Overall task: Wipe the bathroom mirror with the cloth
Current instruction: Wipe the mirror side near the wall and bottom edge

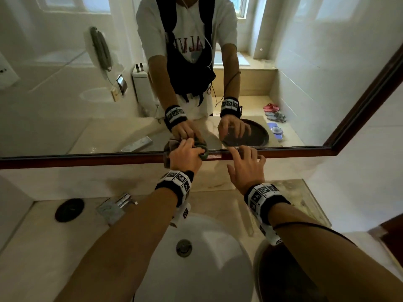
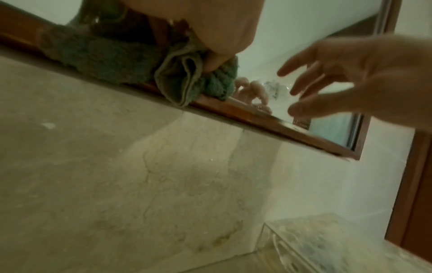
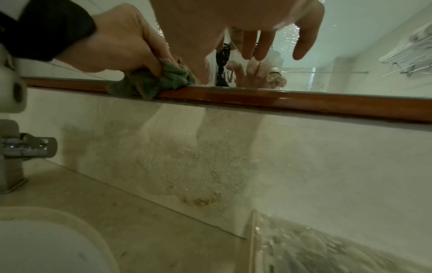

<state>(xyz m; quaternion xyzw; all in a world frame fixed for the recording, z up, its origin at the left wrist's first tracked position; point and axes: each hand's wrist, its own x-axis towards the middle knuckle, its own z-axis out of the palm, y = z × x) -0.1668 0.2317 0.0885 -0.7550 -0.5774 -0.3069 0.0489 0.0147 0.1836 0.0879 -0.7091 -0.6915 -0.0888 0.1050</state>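
Both forearms fill the lower half of the head view, reaching over the white basin. At lower left stands the chrome tap. Centre frame, the left hand curls its fingers round the bunched green cloth, pressing it where the mirror meets its wooden frame, probably to clear the bottom edge. Just right, the right hand holds nothing, fingers spread and apparently hovering near the glass, perhaps to steady.
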